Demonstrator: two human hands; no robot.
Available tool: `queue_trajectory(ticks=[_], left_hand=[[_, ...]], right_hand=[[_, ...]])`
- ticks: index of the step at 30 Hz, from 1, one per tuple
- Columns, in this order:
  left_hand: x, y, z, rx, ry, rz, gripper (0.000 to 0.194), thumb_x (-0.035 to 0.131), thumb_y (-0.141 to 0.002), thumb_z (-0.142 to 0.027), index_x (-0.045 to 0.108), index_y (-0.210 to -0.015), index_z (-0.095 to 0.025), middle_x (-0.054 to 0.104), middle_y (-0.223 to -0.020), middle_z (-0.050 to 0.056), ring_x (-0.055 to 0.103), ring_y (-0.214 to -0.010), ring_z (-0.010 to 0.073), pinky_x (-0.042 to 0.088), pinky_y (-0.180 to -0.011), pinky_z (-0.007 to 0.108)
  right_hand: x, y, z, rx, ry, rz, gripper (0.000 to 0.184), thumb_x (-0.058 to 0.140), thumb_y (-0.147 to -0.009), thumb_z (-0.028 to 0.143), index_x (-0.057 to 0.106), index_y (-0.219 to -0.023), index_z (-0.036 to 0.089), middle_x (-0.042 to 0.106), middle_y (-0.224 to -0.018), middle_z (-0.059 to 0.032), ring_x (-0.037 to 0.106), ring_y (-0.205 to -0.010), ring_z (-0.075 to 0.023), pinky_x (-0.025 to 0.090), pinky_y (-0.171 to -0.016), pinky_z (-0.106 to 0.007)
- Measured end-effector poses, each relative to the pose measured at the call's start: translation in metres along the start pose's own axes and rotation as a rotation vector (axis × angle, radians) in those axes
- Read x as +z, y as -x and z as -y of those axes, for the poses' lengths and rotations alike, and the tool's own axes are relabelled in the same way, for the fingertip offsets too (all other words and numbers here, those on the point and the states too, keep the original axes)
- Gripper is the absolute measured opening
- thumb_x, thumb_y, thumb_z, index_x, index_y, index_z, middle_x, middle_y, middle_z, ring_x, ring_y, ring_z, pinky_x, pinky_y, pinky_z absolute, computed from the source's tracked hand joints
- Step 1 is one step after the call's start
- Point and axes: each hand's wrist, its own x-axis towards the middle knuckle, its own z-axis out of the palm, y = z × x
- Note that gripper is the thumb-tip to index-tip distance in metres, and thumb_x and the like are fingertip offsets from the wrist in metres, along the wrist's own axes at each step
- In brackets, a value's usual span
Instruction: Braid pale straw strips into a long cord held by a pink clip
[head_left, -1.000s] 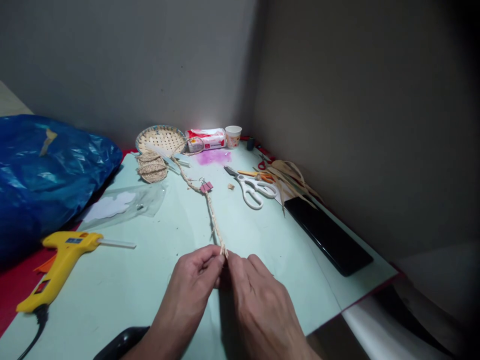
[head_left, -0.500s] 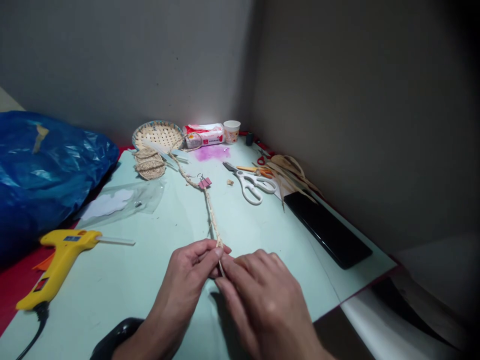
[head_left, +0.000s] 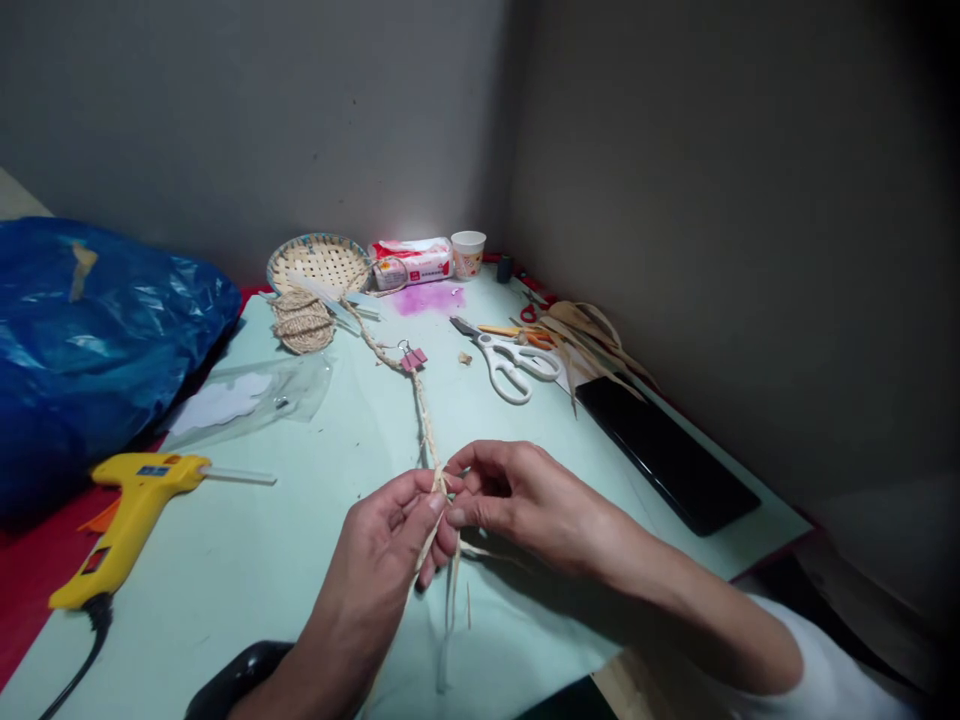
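Observation:
A pale braid of plant fibre (head_left: 422, 410) runs from the back of the table toward me, with a pink binder clip (head_left: 412, 359) on it partway along. My left hand (head_left: 390, 530) pinches the braid's near end between thumb and fingers. Close against it, my right hand (head_left: 517, 500) has thumb and forefinger pressed together at the braid, on a fibre strand. Loose strands (head_left: 453, 580) hang below my fingers toward the table's near side. The exact crossing of the strands is hidden by my fingertips.
On the left lie a yellow glue gun (head_left: 135, 510), a blue plastic bag (head_left: 97, 350) and a clear packet (head_left: 247, 400). Behind are a twine bundle (head_left: 302, 322), woven basket (head_left: 319, 262), tissue pack (head_left: 412, 263) and paper cup (head_left: 468, 254). White scissors (head_left: 510, 362) and a black phone (head_left: 664, 455) lie right.
My right hand has moved up and turned, its forearm now coming in from the right. Loose strands below the hands have come into view. My left hand keeps its pinch.

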Motion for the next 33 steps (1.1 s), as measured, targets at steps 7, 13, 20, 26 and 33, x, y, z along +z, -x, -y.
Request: queue_trajectory(ticks=[7,13,20,26,33], left_hand=[[0.005,0.003,0.0,0.025,0.038,-0.058,0.03,0.063,-0.08,-0.038,0.055,-0.097,-0.016,0.055,-0.054,-0.004,0.042,-0.047,0.0093,0.029,-0.046,0.021],[0.003,0.002,0.001,0.027,0.041,-0.033,0.029,0.062,-0.081,-0.036,0.045,-0.097,-0.019,0.055,-0.054,-0.006,0.043,-0.047,0.0092,0.028,-0.044,0.02],[-0.002,0.003,0.001,0.001,0.049,-0.01,0.026,0.062,-0.08,-0.039,0.047,-0.088,-0.02,0.054,-0.055,-0.006,0.044,-0.05,0.0094,0.028,-0.048,0.022],[-0.005,0.003,-0.001,0.04,0.004,-0.003,0.022,0.058,-0.083,-0.036,0.044,-0.09,-0.022,0.052,-0.054,-0.007,0.043,-0.051,0.0112,0.029,-0.053,0.024],[-0.009,0.005,0.0,0.073,-0.254,-0.003,0.015,0.045,-0.091,-0.035,0.036,-0.097,-0.025,0.045,-0.057,-0.009,0.038,-0.054,0.0117,0.028,-0.054,0.026]], right_hand=[[-0.007,-0.007,0.005,0.047,0.058,0.083,0.024,0.058,-0.075,0.016,0.065,-0.097,0.012,0.06,-0.072,0.0002,0.049,-0.061,-0.01,0.036,-0.055,-0.02],[-0.008,0.002,0.018,-0.131,0.389,0.057,0.019,0.046,-0.082,0.016,0.063,-0.073,0.016,0.056,-0.071,0.0001,0.048,-0.066,-0.0111,0.034,-0.059,-0.022],[0.0,-0.003,0.014,-0.01,0.18,0.1,0.019,0.046,-0.087,0.025,0.062,-0.087,0.015,0.062,-0.078,-0.0019,0.051,-0.068,-0.0127,0.037,-0.058,-0.022],[0.005,-0.012,0.005,-0.021,0.049,0.053,0.024,0.052,-0.086,0.03,0.064,-0.076,0.012,0.058,-0.068,-0.0007,0.044,-0.062,-0.011,0.034,-0.057,-0.022],[0.012,-0.011,0.004,-0.01,-0.24,0.056,0.021,0.054,-0.086,0.025,0.067,-0.079,0.01,0.055,-0.063,-0.0001,0.042,-0.059,-0.01,0.034,-0.059,-0.023]])
